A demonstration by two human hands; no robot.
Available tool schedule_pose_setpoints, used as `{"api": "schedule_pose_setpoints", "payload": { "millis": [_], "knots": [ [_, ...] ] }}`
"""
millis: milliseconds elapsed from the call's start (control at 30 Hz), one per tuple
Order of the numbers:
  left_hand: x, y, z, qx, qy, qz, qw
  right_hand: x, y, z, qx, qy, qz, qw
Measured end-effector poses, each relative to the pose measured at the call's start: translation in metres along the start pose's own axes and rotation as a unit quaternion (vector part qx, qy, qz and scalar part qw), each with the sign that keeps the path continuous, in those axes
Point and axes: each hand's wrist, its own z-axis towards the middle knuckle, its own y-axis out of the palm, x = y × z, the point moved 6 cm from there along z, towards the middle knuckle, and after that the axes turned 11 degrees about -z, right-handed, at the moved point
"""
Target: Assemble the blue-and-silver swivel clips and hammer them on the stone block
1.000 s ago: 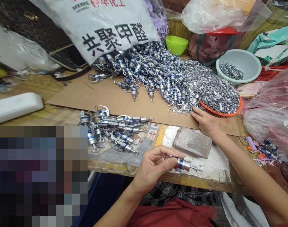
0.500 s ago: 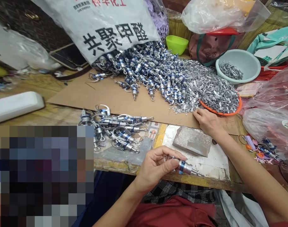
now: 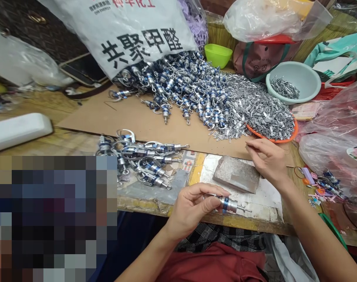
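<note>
Over the table's near edge (image 3: 155, 206), the left hand (image 3: 193, 204) pinched a silver-and-blue cylinder (image 3: 230, 205); the right hand (image 3: 268, 161) was bent, grip unclear.

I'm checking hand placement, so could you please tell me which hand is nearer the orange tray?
The right hand, just on the near side of the orange tray; the left hand, farther off to the lower left, holds a blue-and-silver part.

Left fingers (image 3: 211, 203) hold a blue-banded metal cylinder (image 3: 229, 204), and right fingers (image 3: 259, 146) hover near an orange tray (image 3: 295, 132).
</note>
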Motion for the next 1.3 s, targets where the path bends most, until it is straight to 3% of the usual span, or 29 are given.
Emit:
{"api": "schedule_pose_setpoints", "payload": {
  "millis": [67, 167, 333, 467, 600, 867, 1067, 1300],
  "knots": [
    [0.008, 0.004, 0.002, -0.003, 0.045, 0.053, 0.998, -0.016, -0.019, -0.007, 0.009, 0.034, 0.061, 0.998],
    [0.021, 0.015, 0.003, -0.016, 0.123, 0.121, 0.985, -0.042, -0.037, -0.024, -0.025, 0.064, 0.155, 0.986],
    [0.028, 0.031, -0.003, -0.025, 0.209, 0.178, 0.961, -0.070, -0.038, -0.052, -0.077, 0.020, 0.266, 0.961],
    [0.027, 0.038, -0.005, -0.024, 0.220, 0.222, 0.950, -0.067, -0.037, -0.063, -0.055, 0.031, 0.282, 0.957],
    [0.026, 0.042, -0.006, -0.055, 0.214, 0.271, 0.937, -0.068, -0.034, -0.064, -0.076, 0.028, 0.263, 0.962],
    [0.024, 0.033, -0.010, -0.068, 0.265, 0.289, 0.917, -0.071, -0.026, -0.067, -0.095, 0.075, 0.292, 0.949],
    [0.025, 0.037, -0.012, -0.101, 0.267, 0.344, 0.895, -0.068, -0.024, -0.072, -0.089, 0.123, 0.322, 0.934],
    [0.021, 0.030, -0.015, -0.101, 0.261, 0.354, 0.892, -0.064, -0.026, -0.073, -0.068, 0.146, 0.344, 0.925]
  ]
}}
